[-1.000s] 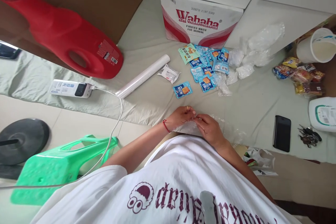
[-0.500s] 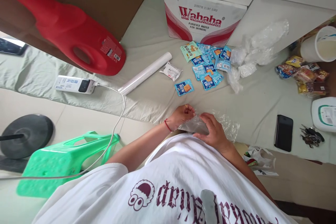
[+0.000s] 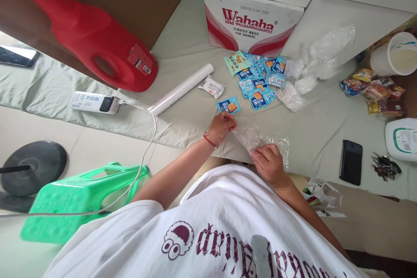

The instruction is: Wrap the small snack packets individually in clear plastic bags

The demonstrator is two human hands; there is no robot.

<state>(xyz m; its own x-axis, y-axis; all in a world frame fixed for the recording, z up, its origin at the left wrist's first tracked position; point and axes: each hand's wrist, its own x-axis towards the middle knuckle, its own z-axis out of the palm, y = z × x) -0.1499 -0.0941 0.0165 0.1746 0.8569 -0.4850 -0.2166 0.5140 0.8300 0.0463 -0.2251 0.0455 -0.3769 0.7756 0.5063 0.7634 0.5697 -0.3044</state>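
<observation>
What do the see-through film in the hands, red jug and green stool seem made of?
Clear film: thin, glossy plastic, by its crinkles and highlights.
Red jug: probably moulded plastic, satin; the handle is formed in the body.
Green stool: likely hard plastic, slightly shiny, with a bumpy moulded top.

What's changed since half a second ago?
Left hand moved forward, up to the near edge of the lone blue packet, pinching the clear plastic. Right hand, spread before, has closed on that plastic. Phone, keys and white roll stayed put.
</observation>
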